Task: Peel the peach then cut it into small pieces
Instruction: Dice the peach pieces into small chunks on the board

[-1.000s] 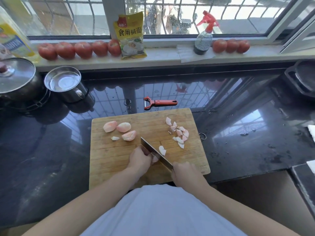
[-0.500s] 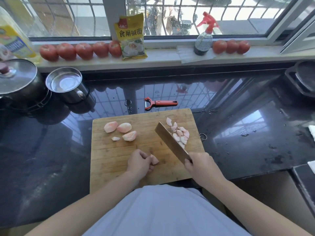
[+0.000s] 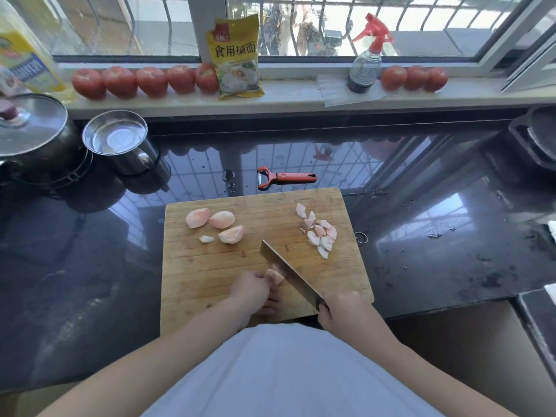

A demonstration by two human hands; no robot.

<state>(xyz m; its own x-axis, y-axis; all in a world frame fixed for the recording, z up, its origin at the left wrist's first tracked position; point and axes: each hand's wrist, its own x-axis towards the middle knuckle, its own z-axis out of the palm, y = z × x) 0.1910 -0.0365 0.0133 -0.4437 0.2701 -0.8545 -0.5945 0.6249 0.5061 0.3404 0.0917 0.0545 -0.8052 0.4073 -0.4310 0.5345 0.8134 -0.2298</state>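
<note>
On the wooden cutting board (image 3: 210,281), my left hand (image 3: 251,291) pinches a peeled peach piece (image 3: 275,276) near the front edge. My right hand (image 3: 343,308) grips the handle of a cleaver (image 3: 288,273), whose blade rests right beside that piece. Three larger peeled peach wedges (image 3: 221,225) and a small scrap lie at the board's back left. A pile of small cut peach pieces (image 3: 319,233) lies at the back right.
A red peeler (image 3: 282,177) lies on the dark counter just behind the board. A steel cup (image 3: 120,142) and a lidded pot (image 3: 33,136) stand at the back left. Tomatoes (image 3: 144,81), a yellow packet and a spray bottle (image 3: 365,60) line the windowsill.
The cleaver swept cut bits right to the pile half a second ago. It has now come back left, next to the piece under my left hand.
</note>
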